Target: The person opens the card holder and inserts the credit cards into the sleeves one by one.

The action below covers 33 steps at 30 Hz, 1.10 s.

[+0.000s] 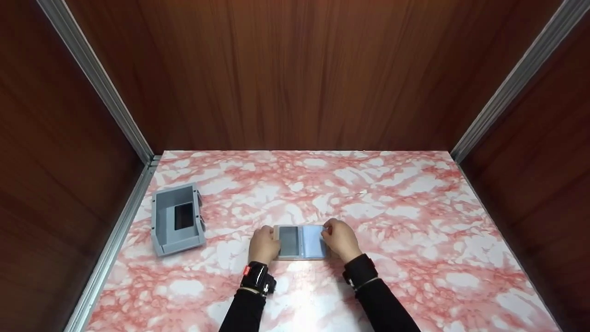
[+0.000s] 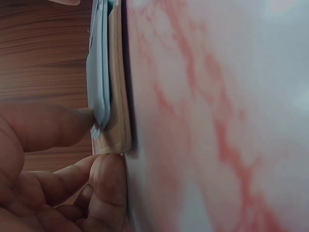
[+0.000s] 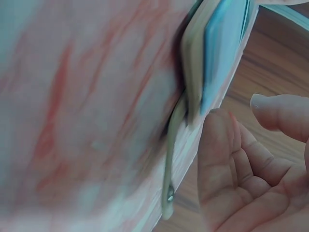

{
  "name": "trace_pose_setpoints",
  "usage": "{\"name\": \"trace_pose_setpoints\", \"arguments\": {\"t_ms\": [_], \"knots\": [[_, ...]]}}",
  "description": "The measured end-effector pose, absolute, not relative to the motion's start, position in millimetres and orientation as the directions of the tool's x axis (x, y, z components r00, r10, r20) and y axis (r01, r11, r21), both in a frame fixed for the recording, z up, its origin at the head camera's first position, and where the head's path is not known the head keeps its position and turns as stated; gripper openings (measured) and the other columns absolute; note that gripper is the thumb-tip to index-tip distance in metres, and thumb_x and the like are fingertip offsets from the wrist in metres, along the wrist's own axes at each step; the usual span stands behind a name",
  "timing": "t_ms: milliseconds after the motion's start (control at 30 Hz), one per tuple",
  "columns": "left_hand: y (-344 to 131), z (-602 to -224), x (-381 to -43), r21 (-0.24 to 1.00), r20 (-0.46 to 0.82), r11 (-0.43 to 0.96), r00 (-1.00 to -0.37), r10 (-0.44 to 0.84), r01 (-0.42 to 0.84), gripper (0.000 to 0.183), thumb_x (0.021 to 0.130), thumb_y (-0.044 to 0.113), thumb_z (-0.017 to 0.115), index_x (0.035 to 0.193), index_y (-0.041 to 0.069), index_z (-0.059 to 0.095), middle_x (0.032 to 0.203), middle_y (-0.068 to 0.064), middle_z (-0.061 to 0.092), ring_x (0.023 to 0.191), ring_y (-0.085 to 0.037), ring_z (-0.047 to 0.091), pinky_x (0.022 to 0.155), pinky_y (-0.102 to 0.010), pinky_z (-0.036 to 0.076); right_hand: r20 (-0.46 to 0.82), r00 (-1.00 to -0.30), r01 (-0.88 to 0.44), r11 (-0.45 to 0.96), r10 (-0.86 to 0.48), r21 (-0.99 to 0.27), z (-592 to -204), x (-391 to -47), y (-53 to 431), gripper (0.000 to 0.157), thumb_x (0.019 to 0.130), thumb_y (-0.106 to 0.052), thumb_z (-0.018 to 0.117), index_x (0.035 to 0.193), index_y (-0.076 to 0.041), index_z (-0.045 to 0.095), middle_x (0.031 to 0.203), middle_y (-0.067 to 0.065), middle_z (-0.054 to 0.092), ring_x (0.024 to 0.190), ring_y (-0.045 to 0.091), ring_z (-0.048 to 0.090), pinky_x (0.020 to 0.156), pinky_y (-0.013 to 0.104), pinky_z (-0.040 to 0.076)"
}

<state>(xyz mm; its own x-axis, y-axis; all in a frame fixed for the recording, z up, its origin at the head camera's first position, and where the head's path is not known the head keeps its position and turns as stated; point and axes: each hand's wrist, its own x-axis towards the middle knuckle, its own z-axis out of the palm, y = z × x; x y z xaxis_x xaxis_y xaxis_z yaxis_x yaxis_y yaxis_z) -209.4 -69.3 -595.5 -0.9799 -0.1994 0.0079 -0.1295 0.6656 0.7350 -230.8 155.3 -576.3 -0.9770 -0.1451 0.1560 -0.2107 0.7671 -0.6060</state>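
A card holder (image 1: 289,240) lies spread on the table, with clear plastic sleeves (image 3: 224,43) over a beige cover (image 2: 118,121). A strap (image 3: 173,145) with a metal snap sticks out from its right side. At the left edge my left hand (image 1: 264,245) pinches it: the thumb is on the sleeve ends, and curled fingers touch the cover's edge. My right hand (image 1: 342,240) is by the right edge, fingertips close to the cover and thumb held apart from it. Whether those fingertips touch the cover, I cannot tell.
To the left stands a grey plastic bin (image 1: 182,244) with a dark rectangle (image 1: 184,216) inside. Dark wood panels (image 1: 295,78) enclose the back and both sides, with metal rails at the corners. The table (image 1: 415,276) has a red and white marbled top.
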Motion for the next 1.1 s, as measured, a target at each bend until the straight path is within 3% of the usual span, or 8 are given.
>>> {"name": "trace_pose_setpoints", "arguments": {"t_ms": [200,433,800,1100], "knots": [[-70,-597,-209,0.735,0.018,0.667,-0.979,-0.204,-0.125,0.036,0.077,0.008,0.073,0.11,-0.005,0.066,0.094,-0.017,0.063,0.088,-0.033,0.062,0.083,-0.047,0.049,0.164,-0.978,-0.201,0.792,-0.129,-0.576,-578,-230,161,0.006,0.083,-0.008,0.07,0.086,-0.004,0.066,0.07,0.0,0.057,0.063,0.018,0.054,0.062,0.038,0.047],[-70,-593,-210,0.722,-0.025,0.676,-0.981,-0.192,-0.151,0.039,0.08,0.008,0.072,0.115,-0.006,0.065,0.098,-0.018,0.063,0.094,-0.035,0.062,0.086,-0.047,0.049,0.205,-0.968,-0.235,0.814,-0.146,-0.531,-583,-228,162,0.011,0.08,-0.007,0.074,0.079,-0.006,0.063,0.071,0.003,0.054,0.065,0.022,0.055,0.063,0.04,0.047],[-70,-595,-209,0.729,0.04,0.677,-0.982,-0.186,-0.099,0.033,0.077,0.006,0.073,0.107,-0.006,0.066,0.093,-0.018,0.064,0.088,-0.034,0.062,0.082,-0.048,0.049,0.157,-0.975,-0.218,0.832,-0.159,-0.511,-587,-229,162,0.013,0.079,-0.005,0.073,0.082,-0.005,0.061,0.072,0.003,0.055,0.066,0.022,0.054,0.063,0.04,0.047],[-71,-594,-209,0.745,0.011,0.657,-0.983,-0.186,-0.116,0.034,0.078,0.006,0.072,0.109,-0.007,0.066,0.096,-0.018,0.064,0.09,-0.035,0.062,0.084,-0.048,0.05,0.118,-0.98,-0.199,0.831,-0.161,-0.52,-586,-230,163,0.014,0.079,-0.005,0.074,0.083,-0.005,0.06,0.073,0.004,0.056,0.067,0.023,0.055,0.064,0.04,0.047]]}}
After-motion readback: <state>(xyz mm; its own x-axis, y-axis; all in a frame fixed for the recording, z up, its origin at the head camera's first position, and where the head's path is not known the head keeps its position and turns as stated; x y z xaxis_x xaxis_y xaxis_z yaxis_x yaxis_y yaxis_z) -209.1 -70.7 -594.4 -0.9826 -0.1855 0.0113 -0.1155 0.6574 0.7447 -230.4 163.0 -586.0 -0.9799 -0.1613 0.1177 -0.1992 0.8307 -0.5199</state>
